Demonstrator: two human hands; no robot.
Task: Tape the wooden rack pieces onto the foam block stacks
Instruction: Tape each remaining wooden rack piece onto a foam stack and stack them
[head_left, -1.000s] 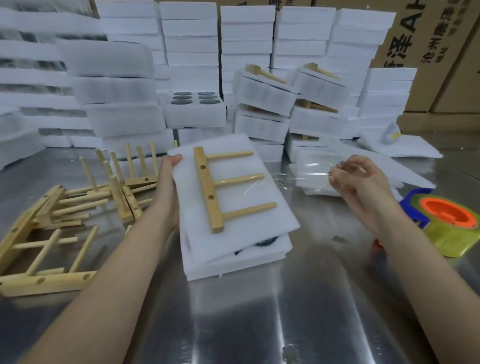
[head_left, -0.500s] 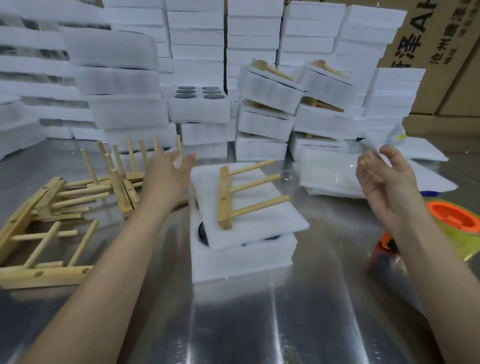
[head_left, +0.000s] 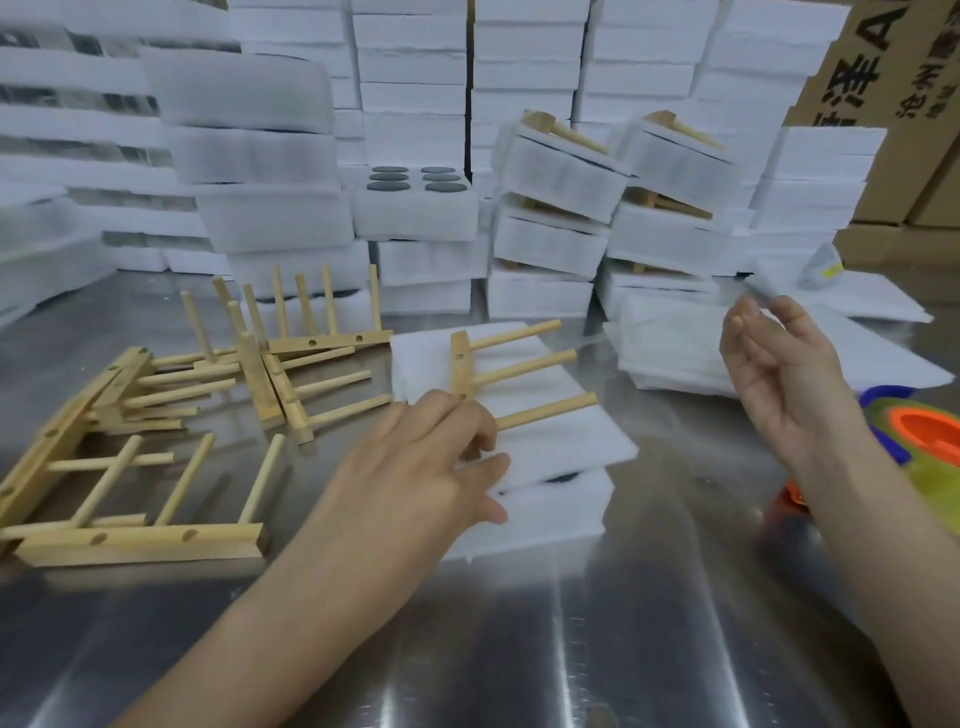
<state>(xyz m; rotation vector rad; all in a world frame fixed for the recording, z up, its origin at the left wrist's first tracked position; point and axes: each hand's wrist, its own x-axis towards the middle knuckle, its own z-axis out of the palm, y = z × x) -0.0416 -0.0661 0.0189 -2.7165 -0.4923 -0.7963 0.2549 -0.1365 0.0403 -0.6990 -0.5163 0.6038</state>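
One rack piece, with three dowels, lies untaped on one foam block stack at bench centre.

Hazards, as judged from this state:
1. The top sheet sits skewed over the lower block, with something dark showing in the gap. Taping now would fix that misalignment.
2. Only the left hand restrains the rack. Its fingers are extended and press on the bar end and sheet from 8 o'clock, with the thumb against the stack's side. Lifting it lets the rack slide.
3. The right hand is raised at 3 o'clock with its fingers loosely curled and no tape visible between them. Clear tape is hard to see and can fold onto itself.
4. The right forearm passes just beside the tape dispenser and may knock it.

Counts:
- Tape dispensers: one, at 4 o'clock.
- Loose rack pieces: at least five, at 9 o'clock. Overlap prevents an exact count.
- Stacks already carrying racks: at least three, at 12 to 1 o'clock.
- Dark discs in one open block at 11 o'clock: six.
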